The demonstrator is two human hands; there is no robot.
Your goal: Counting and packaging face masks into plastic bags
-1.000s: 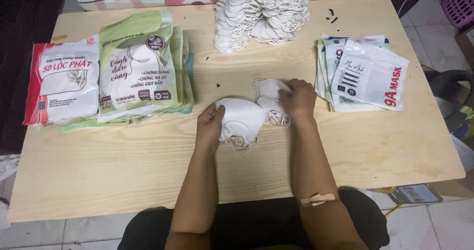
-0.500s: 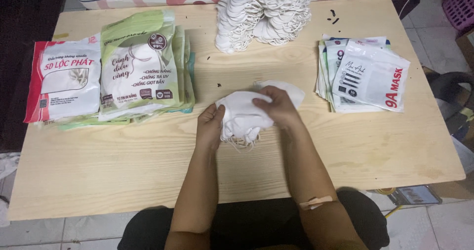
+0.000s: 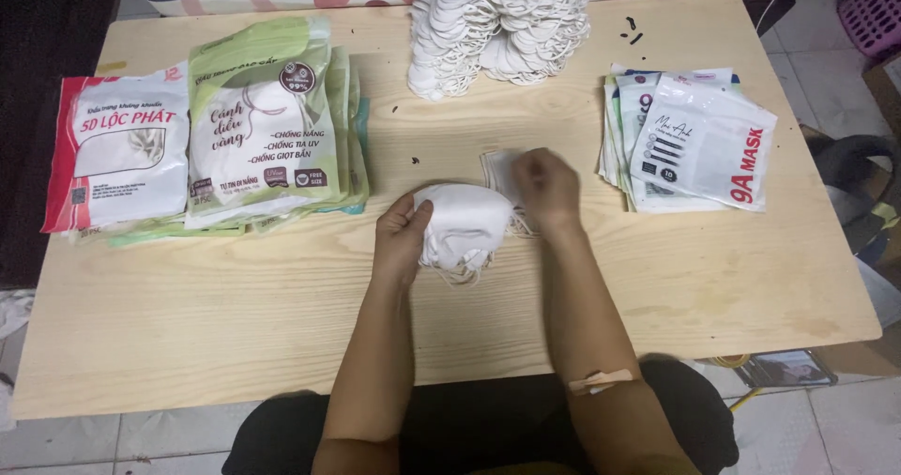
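The left hand pinches a small stack of white folded cloth masks mid-table; the right hand presses another white mask just behind. Left — green-and-white packets, a red-edged packet; right — white pouches.

A second ago the right hand lay on a second white mask just right of the small stack of white masks under the left hand. Half a second ago it had swung left onto that stack. Now it is back to the right and slightly farther away, resting on a flat white mask beside the stack.
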